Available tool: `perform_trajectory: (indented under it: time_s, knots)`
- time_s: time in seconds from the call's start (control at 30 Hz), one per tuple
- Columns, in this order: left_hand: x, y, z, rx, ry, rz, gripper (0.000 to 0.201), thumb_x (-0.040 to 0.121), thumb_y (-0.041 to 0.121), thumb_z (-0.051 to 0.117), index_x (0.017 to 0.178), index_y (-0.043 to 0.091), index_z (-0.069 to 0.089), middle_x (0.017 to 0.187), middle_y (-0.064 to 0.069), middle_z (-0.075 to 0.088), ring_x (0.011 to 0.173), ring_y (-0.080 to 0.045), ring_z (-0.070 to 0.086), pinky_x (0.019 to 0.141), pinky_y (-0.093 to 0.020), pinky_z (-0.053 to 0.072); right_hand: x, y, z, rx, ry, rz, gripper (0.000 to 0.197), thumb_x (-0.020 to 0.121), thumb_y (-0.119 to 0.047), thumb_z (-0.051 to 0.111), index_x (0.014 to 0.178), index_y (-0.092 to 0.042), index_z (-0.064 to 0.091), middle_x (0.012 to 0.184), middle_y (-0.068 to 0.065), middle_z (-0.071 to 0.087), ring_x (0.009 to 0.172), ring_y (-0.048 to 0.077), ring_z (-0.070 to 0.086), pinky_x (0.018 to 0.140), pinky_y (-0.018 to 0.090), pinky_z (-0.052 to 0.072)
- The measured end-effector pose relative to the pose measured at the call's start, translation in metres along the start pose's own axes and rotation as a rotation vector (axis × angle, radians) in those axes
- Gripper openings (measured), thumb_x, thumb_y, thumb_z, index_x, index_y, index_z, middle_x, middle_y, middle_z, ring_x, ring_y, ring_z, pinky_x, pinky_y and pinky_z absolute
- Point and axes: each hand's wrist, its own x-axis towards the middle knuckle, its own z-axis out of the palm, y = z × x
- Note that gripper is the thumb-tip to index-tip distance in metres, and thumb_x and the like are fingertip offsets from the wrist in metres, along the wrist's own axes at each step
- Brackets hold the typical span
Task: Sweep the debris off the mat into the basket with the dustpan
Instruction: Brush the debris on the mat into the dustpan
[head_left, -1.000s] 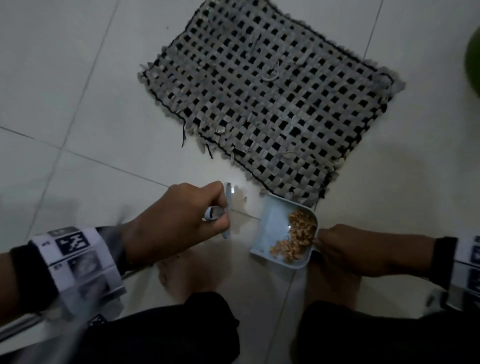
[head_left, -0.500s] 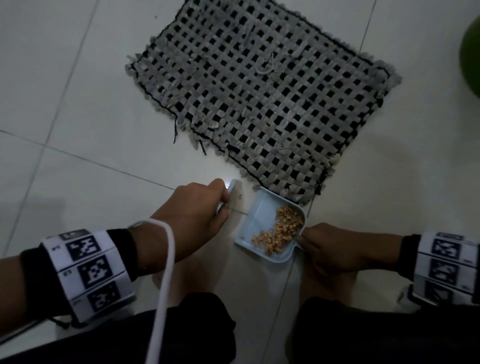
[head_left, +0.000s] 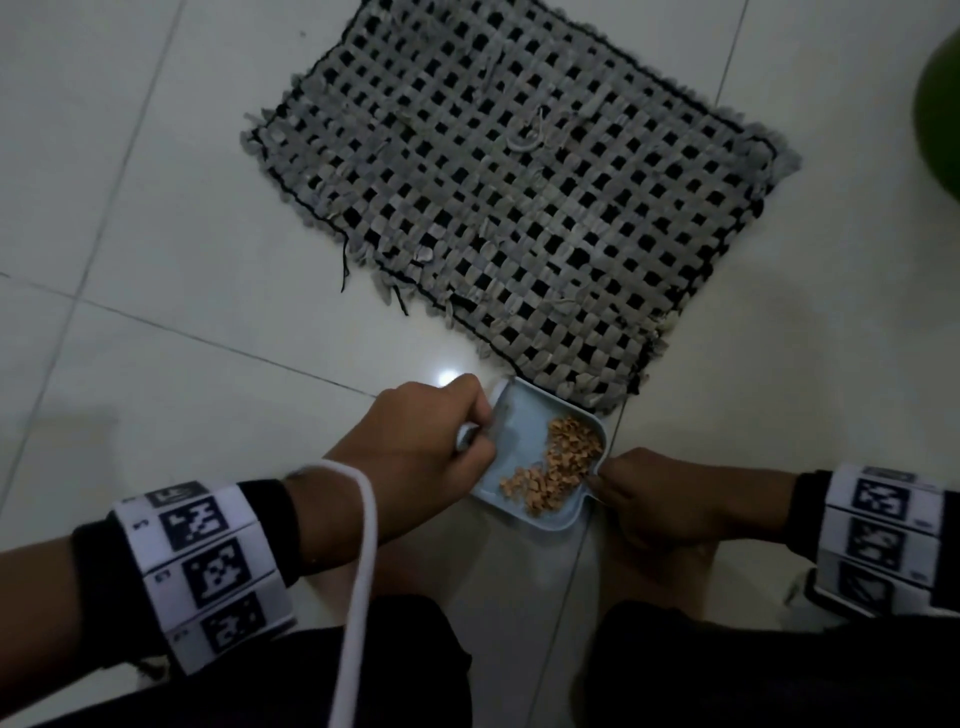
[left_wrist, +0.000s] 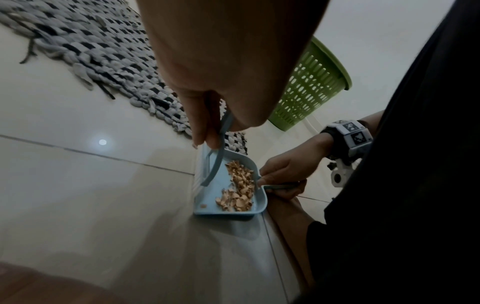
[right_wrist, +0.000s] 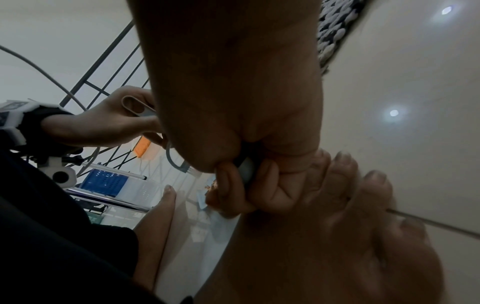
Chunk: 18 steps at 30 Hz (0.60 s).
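Observation:
A light blue dustpan (head_left: 514, 441) (left_wrist: 207, 197) lies on the tiled floor at the near corner of the woven grey and black mat (head_left: 519, 197) (left_wrist: 91, 45). A heap of tan debris (head_left: 561, 462) (left_wrist: 240, 185) fills its right side. My right hand (head_left: 660, 499) (left_wrist: 283, 170) (right_wrist: 246, 179) grips the dustpan's handle. My left hand (head_left: 415, 447) (left_wrist: 215, 67) grips a small blue brush (left_wrist: 217, 158), whose head sits inside the pan's left part. A green basket (left_wrist: 309, 82) (head_left: 940, 109) stands at the far right.
A white cable (head_left: 363, 571) hangs over my left wrist. My bare feet (right_wrist: 350, 216) and dark-clothed knees (head_left: 363, 670) are close behind the pan. A metal railing and a blue crate (right_wrist: 103, 183) show in the right wrist view.
My left hand has swept the brush to the right, from the floor beside the pan into the pan. The dustpan and my right hand have stayed at the mat's corner.

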Motion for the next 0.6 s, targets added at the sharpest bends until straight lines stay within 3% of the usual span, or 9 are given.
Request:
perform_trajectory:
  time_s: [0.07,0.17,0.4,0.5,0.6]
  knots:
    - [0.001,-0.003,-0.005,-0.011,0.049,-0.027,0.011,0.086,0.026,0.067,0.085,0.024,0.057,0.069,0.007,0.064,0.062,-0.011,0.058,0.06,-0.029,0.042,0.002,0.001,0.0,0.003,0.003,0.016,0.02,0.084,-0.003,0.054,0.07,-0.009,0.041,0.065,0.003,0.038,0.065,0.022,0.041,0.059,0.018,0.023]
    - [0.003,-0.009,-0.007,0.007,0.069,-0.041,0.011,0.088,0.025,0.066,0.085,0.022,0.055,0.07,0.006,0.063,0.064,-0.014,0.058,0.061,-0.032,0.043,0.006,0.002,0.0,0.007,0.003,0.026,0.035,0.087,-0.004,0.053,0.063,-0.017,0.03,0.063,-0.002,0.033,0.057,0.015,0.035,0.059,0.017,0.023]
    - [-0.004,-0.002,0.01,0.024,-0.033,0.092,0.014,0.086,0.026,0.064,0.087,0.026,0.05,0.073,0.008,0.061,0.064,-0.014,0.056,0.058,-0.024,0.032,0.006,0.003,0.003,0.057,0.014,0.042,0.03,0.092,-0.006,0.05,0.066,-0.013,0.036,0.061,-0.004,0.033,0.064,0.02,0.042,0.061,0.018,0.027]
    - [-0.003,-0.005,0.0,-0.116,0.057,-0.002,0.018,0.082,0.022,0.068,0.077,0.025,0.051,0.065,0.009,0.061,0.059,-0.008,0.056,0.053,-0.02,0.037,0.005,0.003,0.002,0.071,0.013,0.032,0.034,0.094,-0.006,0.047,0.065,-0.014,0.031,0.064,-0.002,0.031,0.067,0.022,0.039,0.062,0.02,0.024]
    - [-0.004,-0.008,-0.007,-0.325,0.196,-0.068,0.019,0.082,0.012,0.068,0.073,0.019,0.054,0.06,0.003,0.06,0.051,-0.014,0.053,0.049,-0.03,0.042,0.002,0.001,0.001,0.124,0.015,0.05,0.032,0.095,-0.005,0.046,0.067,-0.014,0.034,0.068,0.001,0.035,0.07,0.02,0.039,0.064,0.02,0.026]
